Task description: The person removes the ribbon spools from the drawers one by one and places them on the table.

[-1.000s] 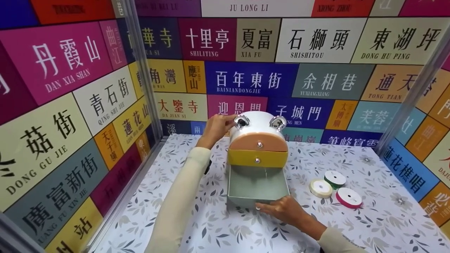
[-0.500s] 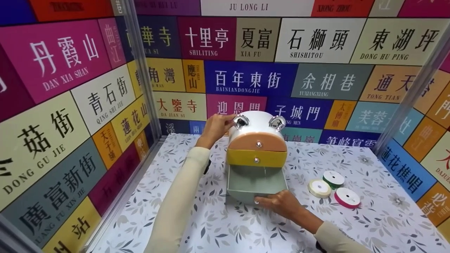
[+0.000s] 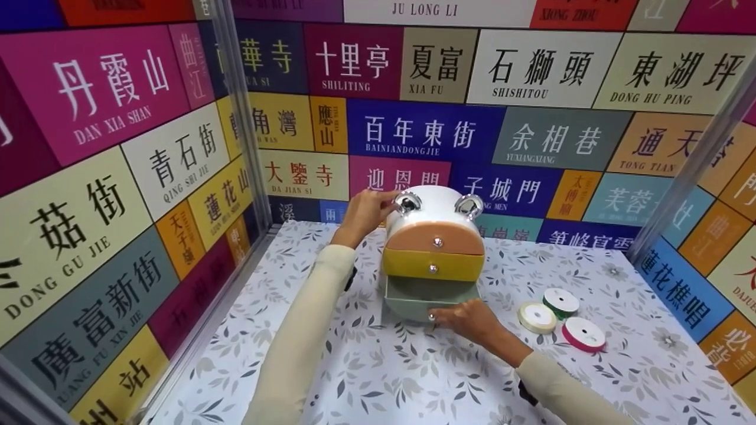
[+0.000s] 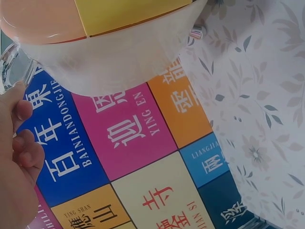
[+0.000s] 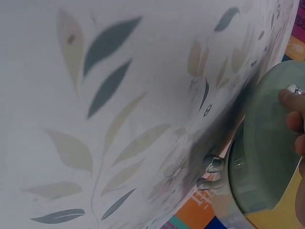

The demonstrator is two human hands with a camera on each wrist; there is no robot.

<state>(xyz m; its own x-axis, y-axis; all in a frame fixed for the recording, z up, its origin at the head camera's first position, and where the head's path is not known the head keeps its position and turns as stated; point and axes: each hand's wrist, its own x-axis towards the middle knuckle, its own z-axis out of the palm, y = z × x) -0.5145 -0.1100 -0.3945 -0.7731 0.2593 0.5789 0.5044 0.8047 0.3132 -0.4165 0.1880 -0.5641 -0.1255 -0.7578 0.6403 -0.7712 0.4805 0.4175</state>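
A small frog-like drawer cabinet with a white rounded top [image 3: 436, 205] stands on the table in the head view. Its orange top drawer [image 3: 413, 239] and yellow middle drawer [image 3: 407, 264] are closed. The pale green bottom drawer [image 3: 404, 308] sticks out partway. My left hand [image 3: 363, 215] pinches the silver ear-like ring [image 4: 14, 67] at the cabinet's upper left, fingers curled in the left wrist view. My right hand [image 3: 472, 321] has its fingertips on the green drawer's silver knob [image 5: 294, 89], other fingers curled.
Three ribbon spools lie right of the cabinet: a green one [image 3: 561, 302], a cream one [image 3: 536, 317] and a red one [image 3: 583, 334]. The table [image 3: 620, 383] has a leaf-patterned cover. Walls with colourful signs [image 3: 425, 130] rise behind it and at both sides.
The right hand has moved away from me toward the cabinet, and the green drawer has slid further in. The left hand stays at the ear-like ring.
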